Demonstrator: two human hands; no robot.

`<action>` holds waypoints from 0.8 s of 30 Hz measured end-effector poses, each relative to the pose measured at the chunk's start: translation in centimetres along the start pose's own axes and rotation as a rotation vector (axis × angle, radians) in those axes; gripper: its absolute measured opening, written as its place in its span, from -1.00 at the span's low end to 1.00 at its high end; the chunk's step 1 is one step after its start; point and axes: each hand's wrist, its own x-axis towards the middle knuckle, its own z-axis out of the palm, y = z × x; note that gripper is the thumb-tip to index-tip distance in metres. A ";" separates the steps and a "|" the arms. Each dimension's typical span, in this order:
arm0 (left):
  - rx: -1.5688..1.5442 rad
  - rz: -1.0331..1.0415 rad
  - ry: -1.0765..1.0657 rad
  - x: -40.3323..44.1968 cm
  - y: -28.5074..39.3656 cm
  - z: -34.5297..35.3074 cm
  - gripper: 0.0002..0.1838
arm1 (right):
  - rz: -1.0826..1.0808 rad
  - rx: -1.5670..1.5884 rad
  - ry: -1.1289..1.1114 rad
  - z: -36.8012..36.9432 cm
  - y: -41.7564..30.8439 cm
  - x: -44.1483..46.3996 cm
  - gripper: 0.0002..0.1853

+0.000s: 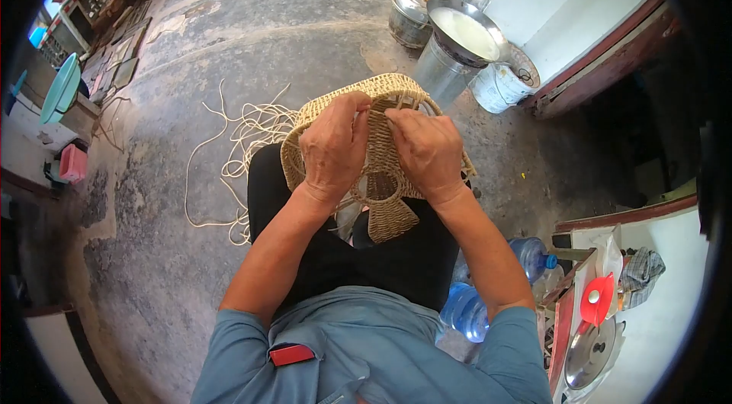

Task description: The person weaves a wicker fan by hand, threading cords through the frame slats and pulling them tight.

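A woven basket-like piece (pixel 393 219) of tan cord rests on my lap, with a curved rim and a round opening. At its upper rim, my left hand (pixel 333 146) has thumb and fingers pinched together; what lies between them is too small to make out. Close on the right, my right hand (pixel 428 151) is also closed in a pinch near the rim, its fingertips by a thin strand. The two hands are slightly apart. Loose pale cord (pixel 248 129) lies in loops on the floor to the left of the piece.
Ahead on the right stand a lidded pot (pixel 410 17), a wide pan (pixel 463 32) on a metal cylinder and a white bucket (pixel 501 88). Large water bottles (pixel 467 311) are by my right elbow, beside a shelf with a metal lid (pixel 591 354). A green basin (pixel 61 89) is far left.
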 end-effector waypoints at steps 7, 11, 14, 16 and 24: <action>0.024 0.230 -0.001 1.7 -0.3 0.4 -0.78 | -0.006 0.031 -0.026 0.2 0.2 0.2 -0.85; 0.043 0.224 -0.048 2.4 -0.3 0.0 -0.83 | 0.010 0.019 -0.055 -0.1 0.0 0.5 -0.89; -0.034 0.049 -0.023 1.8 0.0 -0.7 -0.85 | 0.018 -0.070 -0.065 0.0 -0.4 0.8 -0.91; -0.076 -0.117 -0.050 0.6 0.7 -1.6 -0.86 | 0.018 -0.060 -0.052 0.1 -0.4 0.9 -0.91; -0.058 -0.067 -0.041 -2.8 0.6 -0.1 -0.79 | 0.029 -0.118 -0.074 0.6 -0.6 1.0 -0.90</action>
